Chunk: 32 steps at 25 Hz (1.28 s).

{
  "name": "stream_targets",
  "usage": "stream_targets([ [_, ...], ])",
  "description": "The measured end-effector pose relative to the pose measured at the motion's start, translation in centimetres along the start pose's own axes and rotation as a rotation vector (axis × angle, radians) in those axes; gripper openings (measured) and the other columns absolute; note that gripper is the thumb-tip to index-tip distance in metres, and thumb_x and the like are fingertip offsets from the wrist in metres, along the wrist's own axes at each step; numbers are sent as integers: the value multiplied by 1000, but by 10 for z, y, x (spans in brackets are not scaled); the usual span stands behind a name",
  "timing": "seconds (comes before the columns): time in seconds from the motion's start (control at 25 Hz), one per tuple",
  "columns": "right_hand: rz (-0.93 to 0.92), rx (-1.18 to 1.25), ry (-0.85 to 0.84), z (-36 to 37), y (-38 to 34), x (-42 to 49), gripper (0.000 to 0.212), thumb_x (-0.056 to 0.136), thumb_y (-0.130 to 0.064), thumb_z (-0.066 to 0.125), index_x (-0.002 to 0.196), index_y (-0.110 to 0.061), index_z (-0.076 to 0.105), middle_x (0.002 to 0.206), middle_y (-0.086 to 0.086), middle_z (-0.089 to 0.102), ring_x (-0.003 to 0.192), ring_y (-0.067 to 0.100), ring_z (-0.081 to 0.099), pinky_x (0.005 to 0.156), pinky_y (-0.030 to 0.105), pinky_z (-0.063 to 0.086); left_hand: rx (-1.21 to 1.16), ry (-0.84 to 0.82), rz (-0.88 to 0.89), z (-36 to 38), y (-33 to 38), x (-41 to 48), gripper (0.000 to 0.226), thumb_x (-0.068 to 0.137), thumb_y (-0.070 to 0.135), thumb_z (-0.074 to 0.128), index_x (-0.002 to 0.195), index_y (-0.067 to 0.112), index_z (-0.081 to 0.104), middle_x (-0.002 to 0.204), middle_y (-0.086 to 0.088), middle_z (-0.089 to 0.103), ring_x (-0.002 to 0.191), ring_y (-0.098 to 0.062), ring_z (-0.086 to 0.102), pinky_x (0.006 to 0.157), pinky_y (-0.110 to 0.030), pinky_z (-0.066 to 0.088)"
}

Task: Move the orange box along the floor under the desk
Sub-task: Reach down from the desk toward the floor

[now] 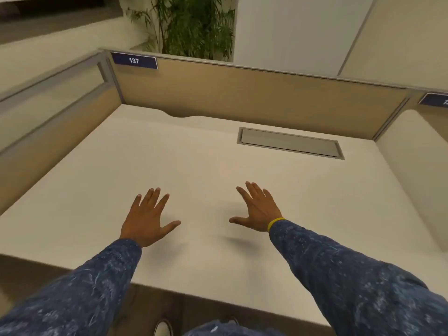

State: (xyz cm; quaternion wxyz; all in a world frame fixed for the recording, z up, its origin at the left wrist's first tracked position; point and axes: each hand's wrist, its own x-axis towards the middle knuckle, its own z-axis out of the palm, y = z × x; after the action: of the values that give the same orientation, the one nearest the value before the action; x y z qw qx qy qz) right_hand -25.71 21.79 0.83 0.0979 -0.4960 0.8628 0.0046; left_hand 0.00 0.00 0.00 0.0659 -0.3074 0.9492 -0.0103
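Note:
The white desk (169, 154) fills the middle of the head view. My left hand (145, 219) hovers flat over its front half, fingers spread and holding nothing. My right hand (257, 209), with a yellow band at the wrist, is spread the same way a little to the right. Both arms wear dark blue patterned sleeves. No orange box is visible; the space under the desk is hidden by the desktop.
Tan partition panels (242, 93) wall the desk at the back and left, with a blue "137" sign (134, 60). A grey cable hatch (291, 143) is set into the desktop at back right. A green plant (194, 25) stands behind. My shoe (163, 328) shows on the floor below the front edge.

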Motion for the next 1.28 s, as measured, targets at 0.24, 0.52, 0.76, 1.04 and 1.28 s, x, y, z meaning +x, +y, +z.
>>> stream_targets([
  [0.24, -235, -73, -40, 20, -40, 11, 106, 77, -85, 40, 159, -25, 7, 168, 9, 3, 155, 27, 1, 124, 49, 6, -35, -50, -205, 35, -10, -65, 102, 80, 86, 11, 160, 23, 6, 170, -7, 0, 156, -23, -2, 126, -47, 0],
  [0.52, -467, -119, -97, 39, -124, 7, 108, 77, -86, 37, 159, -26, 2, 169, 9, -2, 156, 28, -1, 125, 49, 4, -101, -121, -410, 61, -40, -166, 103, 79, 87, 13, 160, 22, 11, 169, -9, 7, 156, -26, 2, 126, -50, 3],
  [0.76, -587, -162, -117, 50, -211, -22, 110, 75, -88, 37, 159, -26, 4, 169, 10, 0, 156, 29, 1, 124, 50, 5, -200, -113, -549, 83, -75, -262, 101, 81, 85, 23, 160, 21, 15, 169, -9, 9, 156, -24, 3, 126, -49, 5],
  [1.04, -737, -132, -185, 94, -329, -92, 110, 72, -89, 40, 159, -28, 9, 168, 10, 7, 155, 29, 7, 124, 51, 10, -265, -166, -709, 130, -104, -396, 103, 79, 87, 18, 159, 22, 15, 169, -10, 10, 156, -26, 5, 125, -51, 6],
  [1.28, -874, -199, -278, 132, -403, -135, 110, 73, -88, 41, 159, -27, 10, 169, 9, 7, 155, 27, 5, 124, 51, 11, -332, -219, -912, 172, -107, -503, 104, 78, 87, 17, 158, 21, 20, 168, -10, 16, 155, -28, 10, 124, -54, 9],
])
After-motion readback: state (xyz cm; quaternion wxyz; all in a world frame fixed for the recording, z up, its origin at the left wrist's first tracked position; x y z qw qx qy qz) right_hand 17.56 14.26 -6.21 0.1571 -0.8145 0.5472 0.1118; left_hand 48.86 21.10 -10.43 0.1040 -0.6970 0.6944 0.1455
